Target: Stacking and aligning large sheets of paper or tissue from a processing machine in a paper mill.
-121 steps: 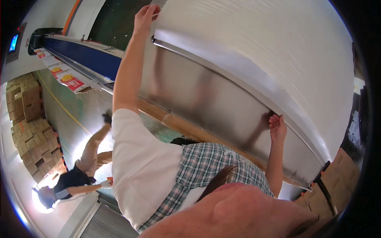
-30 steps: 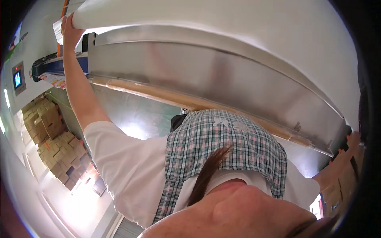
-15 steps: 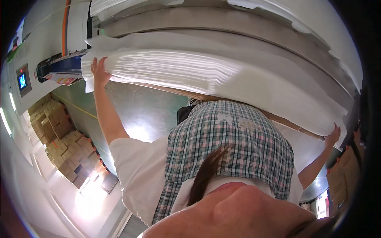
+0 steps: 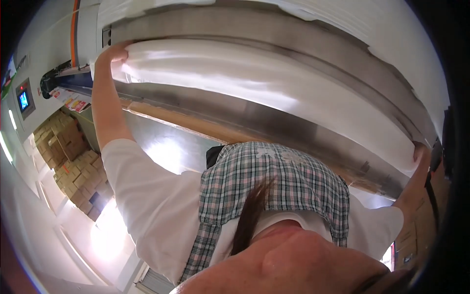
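A wide white sheet (image 4: 254, 78), soft-looking and lightly creased, stretches from left to right in front of me. My left hand (image 4: 117, 53) is closed on its left end, thumb on the near side. At the far right my right hand (image 4: 421, 153) grips the other end, its fingers partly hidden. Behind the sheet runs a grey metal surface (image 4: 245, 27), and another strip of bare metal (image 4: 235, 100) shows on the near side. Whether the sheet is one layer or several, I cannot tell.
A brown wooden-looking edge (image 4: 196, 123) runs along the front, close to my checked apron (image 4: 274, 171). More white material (image 4: 352, 29) lies at the back. To the left are a machine panel with a lit screen (image 4: 23, 100) and stacked cardboard boxes (image 4: 78, 171).
Both hands have moved forward, away from my body, with the white material. The pleated layers at the front edge no longer show there, and bare metal is uncovered. My left hand's fingers have closed.
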